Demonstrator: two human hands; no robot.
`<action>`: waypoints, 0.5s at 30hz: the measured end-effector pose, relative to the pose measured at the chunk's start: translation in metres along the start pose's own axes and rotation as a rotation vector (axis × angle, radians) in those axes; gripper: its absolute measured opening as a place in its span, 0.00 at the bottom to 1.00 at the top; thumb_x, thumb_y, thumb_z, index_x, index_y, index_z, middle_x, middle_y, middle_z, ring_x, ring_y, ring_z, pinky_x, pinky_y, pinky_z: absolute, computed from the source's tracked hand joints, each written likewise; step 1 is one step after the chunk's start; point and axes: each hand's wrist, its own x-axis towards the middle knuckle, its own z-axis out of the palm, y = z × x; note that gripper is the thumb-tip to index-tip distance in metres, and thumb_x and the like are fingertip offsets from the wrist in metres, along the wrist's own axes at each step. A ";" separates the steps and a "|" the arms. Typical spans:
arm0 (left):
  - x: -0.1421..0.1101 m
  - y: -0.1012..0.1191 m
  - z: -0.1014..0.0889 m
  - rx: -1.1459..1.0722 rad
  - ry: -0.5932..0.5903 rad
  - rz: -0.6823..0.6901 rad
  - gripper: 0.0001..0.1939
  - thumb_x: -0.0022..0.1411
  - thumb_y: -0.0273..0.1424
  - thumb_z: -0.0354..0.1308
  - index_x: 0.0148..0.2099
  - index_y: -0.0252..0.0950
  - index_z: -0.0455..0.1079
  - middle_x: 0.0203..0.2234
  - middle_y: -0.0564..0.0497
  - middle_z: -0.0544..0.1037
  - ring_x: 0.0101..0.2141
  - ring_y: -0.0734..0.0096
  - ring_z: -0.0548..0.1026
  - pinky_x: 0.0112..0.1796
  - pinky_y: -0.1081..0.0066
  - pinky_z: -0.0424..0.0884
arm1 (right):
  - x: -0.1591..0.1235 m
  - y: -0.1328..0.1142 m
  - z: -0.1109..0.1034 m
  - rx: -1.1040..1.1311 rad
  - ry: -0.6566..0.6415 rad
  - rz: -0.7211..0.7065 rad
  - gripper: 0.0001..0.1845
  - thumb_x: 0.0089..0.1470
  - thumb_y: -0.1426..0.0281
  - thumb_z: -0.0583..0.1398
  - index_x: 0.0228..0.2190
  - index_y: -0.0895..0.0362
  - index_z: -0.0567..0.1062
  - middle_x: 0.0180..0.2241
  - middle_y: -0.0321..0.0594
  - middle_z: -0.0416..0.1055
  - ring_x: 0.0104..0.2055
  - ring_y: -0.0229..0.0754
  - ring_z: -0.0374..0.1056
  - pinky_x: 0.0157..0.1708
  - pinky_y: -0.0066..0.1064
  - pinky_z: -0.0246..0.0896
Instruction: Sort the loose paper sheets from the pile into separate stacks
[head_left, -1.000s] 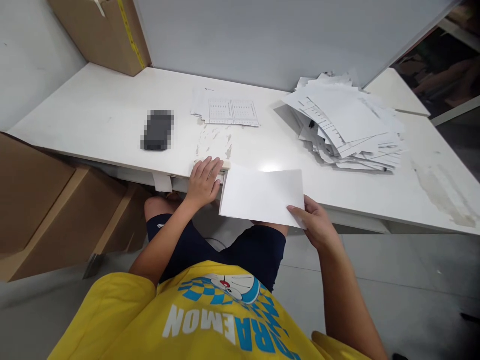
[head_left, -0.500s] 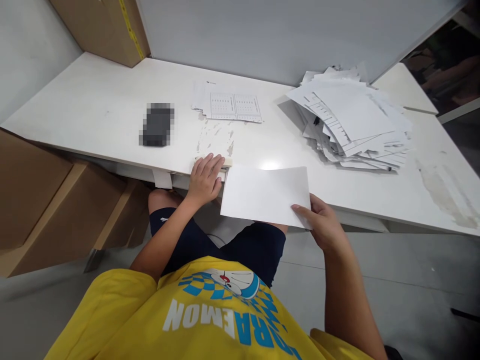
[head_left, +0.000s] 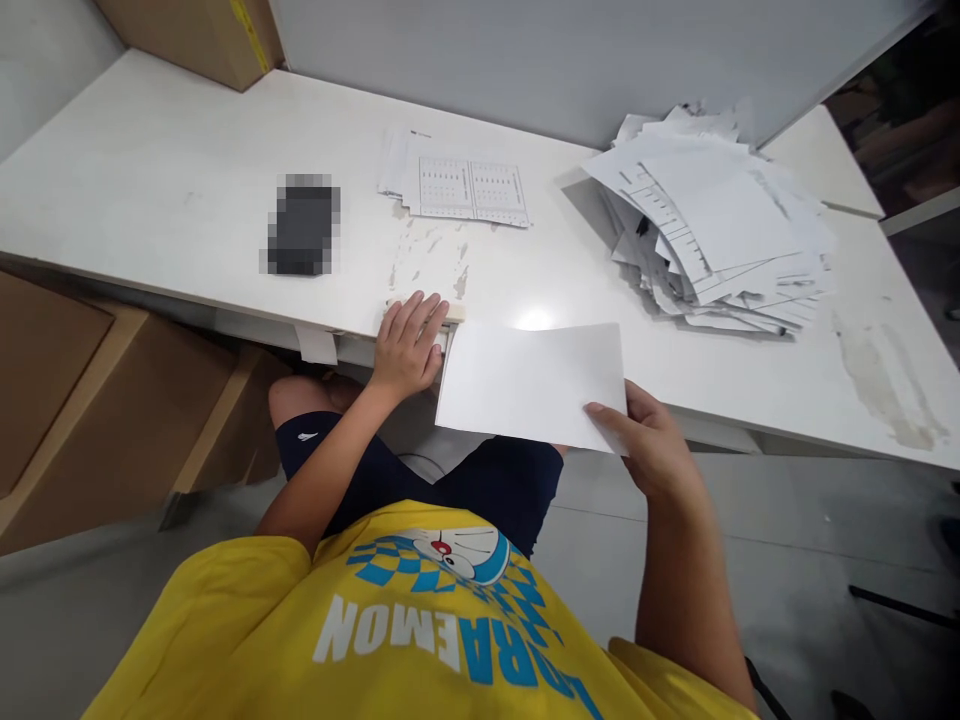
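Note:
Under my left hand (head_left: 409, 345) lies a cream-coloured stapler (head_left: 454, 313) at the front edge of the table, largely covered by my fingers. My fingers are bent over its top, and the thumb is on the near side. My right hand (head_left: 651, 435) pinches the right end of a blank white sheet of paper (head_left: 529, 385), thumb on top and fingers beneath. The paper's left edge meets the right end of the stapler. It juts out past the table edge above my lap. Whether it is one sheet or several, I cannot tell.
Printed sheets (head_left: 472, 190) lie behind the stapler. At the right is a tall messy pile of papers (head_left: 720, 220). A blurred black object (head_left: 304, 230) rests on the white table (head_left: 150, 190) at the left. Cardboard boxes (head_left: 150, 400) stand below left, another box (head_left: 195, 35) at the back.
My head view has shifted slightly, so the table appears higher. The right hand and paper have moved a little rightward relative to the stapler. My left hand stays on the stapler.

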 end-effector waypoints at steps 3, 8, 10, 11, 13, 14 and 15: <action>0.000 0.002 -0.001 -0.012 -0.014 -0.023 0.28 0.70 0.37 0.40 0.70 0.38 0.55 0.63 0.43 0.68 0.65 0.55 0.61 0.66 0.54 0.49 | -0.003 -0.003 0.000 -0.001 0.037 0.017 0.23 0.46 0.59 0.69 0.44 0.51 0.77 0.40 0.40 0.79 0.37 0.49 0.75 0.30 0.37 0.71; 0.001 0.003 -0.002 -0.028 -0.067 -0.068 0.28 0.70 0.39 0.41 0.69 0.39 0.56 0.63 0.44 0.67 0.66 0.55 0.60 0.66 0.54 0.47 | -0.006 0.000 -0.004 0.010 0.080 0.039 0.24 0.43 0.59 0.69 0.44 0.51 0.77 0.41 0.40 0.79 0.41 0.52 0.75 0.34 0.38 0.72; 0.001 0.004 -0.003 -0.026 -0.063 -0.073 0.28 0.70 0.38 0.40 0.69 0.38 0.56 0.63 0.44 0.67 0.66 0.55 0.60 0.66 0.54 0.47 | -0.005 0.002 -0.004 0.010 0.073 0.026 0.24 0.44 0.59 0.69 0.45 0.50 0.77 0.42 0.40 0.79 0.42 0.53 0.75 0.36 0.39 0.73; 0.002 0.004 -0.003 -0.027 -0.062 -0.074 0.28 0.70 0.38 0.40 0.68 0.38 0.57 0.63 0.44 0.67 0.66 0.55 0.60 0.66 0.54 0.47 | -0.004 0.003 -0.004 0.008 0.064 0.013 0.24 0.45 0.59 0.69 0.45 0.49 0.77 0.42 0.40 0.79 0.43 0.53 0.75 0.37 0.40 0.73; 0.003 0.004 -0.003 -0.033 -0.067 -0.083 0.27 0.70 0.39 0.40 0.68 0.38 0.57 0.63 0.44 0.68 0.66 0.55 0.60 0.66 0.54 0.47 | -0.001 0.004 -0.003 0.001 0.043 -0.023 0.24 0.46 0.59 0.68 0.46 0.50 0.77 0.43 0.40 0.79 0.45 0.54 0.74 0.40 0.42 0.73; 0.003 0.004 -0.003 -0.035 -0.075 -0.090 0.27 0.70 0.39 0.39 0.68 0.39 0.58 0.63 0.44 0.68 0.66 0.55 0.60 0.66 0.54 0.47 | 0.001 0.004 -0.002 -0.003 0.034 -0.041 0.23 0.47 0.58 0.68 0.46 0.50 0.77 0.43 0.40 0.79 0.45 0.54 0.74 0.42 0.43 0.72; 0.004 0.005 -0.004 -0.036 -0.082 -0.097 0.27 0.70 0.39 0.39 0.67 0.39 0.58 0.62 0.44 0.68 0.66 0.55 0.60 0.66 0.54 0.47 | 0.002 0.004 -0.001 -0.006 0.025 -0.054 0.23 0.47 0.58 0.68 0.46 0.50 0.77 0.43 0.41 0.79 0.46 0.54 0.74 0.43 0.44 0.72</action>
